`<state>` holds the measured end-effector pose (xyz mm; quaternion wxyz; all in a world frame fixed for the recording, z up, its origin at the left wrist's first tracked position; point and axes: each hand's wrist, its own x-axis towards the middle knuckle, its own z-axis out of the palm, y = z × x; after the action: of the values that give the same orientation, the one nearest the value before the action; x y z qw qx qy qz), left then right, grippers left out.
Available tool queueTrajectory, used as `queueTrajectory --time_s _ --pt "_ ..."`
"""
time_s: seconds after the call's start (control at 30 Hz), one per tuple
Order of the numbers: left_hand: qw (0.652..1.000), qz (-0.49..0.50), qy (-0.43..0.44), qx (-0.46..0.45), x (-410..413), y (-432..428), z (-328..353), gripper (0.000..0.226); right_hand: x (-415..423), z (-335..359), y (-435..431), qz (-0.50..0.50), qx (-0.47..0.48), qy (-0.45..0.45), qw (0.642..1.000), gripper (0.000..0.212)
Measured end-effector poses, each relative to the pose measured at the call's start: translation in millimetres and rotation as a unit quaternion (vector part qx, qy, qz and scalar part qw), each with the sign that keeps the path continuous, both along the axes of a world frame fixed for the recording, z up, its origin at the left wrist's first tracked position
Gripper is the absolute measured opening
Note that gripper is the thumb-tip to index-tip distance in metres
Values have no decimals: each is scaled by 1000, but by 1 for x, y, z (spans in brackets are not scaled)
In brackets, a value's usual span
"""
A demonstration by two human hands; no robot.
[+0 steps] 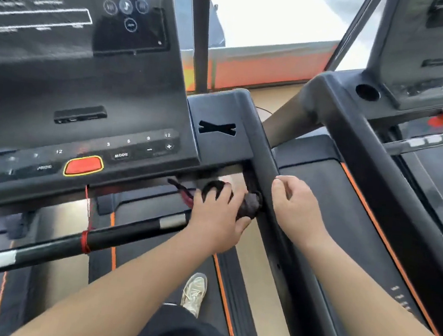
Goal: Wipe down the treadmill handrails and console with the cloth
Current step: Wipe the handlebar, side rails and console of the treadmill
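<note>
Where handrail (265,156) meets console (86,93), cloth (250,205): bunched.
Left grip (218,216): curled round cloth.
Right grip (297,203): loosely curled on handrail, hold unclear.

Counts around the console (86,93)
Two treadmills, the near treadmill (280,250) bearing it and a second treadmill (355,132) right of it; two hands below it, left hand (218,216) and right hand (295,205); one cloth (250,205); one red button (84,165) on it.
</note>
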<state>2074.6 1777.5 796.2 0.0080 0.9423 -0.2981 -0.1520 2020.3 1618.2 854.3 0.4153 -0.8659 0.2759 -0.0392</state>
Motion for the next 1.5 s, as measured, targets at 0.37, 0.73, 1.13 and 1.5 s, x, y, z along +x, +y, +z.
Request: queueTrajectory --time_s 0.37,0.73,1.13,1.5 --pt "988 -98 98 -64 46 -23 -26 51 -5 -35 -8 41 -143 58 987 40" --pt "995 -96 -39 11 -23 -7 -34 75 1 -34 -13 39 -190 78 978 39" --pt "984 -70 160 -29 53 -32 -2 40 0 -31 -20 55 -171 98 979 40" --pt "994 -73 -26 -81 2 -23 -24 47 -1 -33 -16 47 -206 97 973 38"
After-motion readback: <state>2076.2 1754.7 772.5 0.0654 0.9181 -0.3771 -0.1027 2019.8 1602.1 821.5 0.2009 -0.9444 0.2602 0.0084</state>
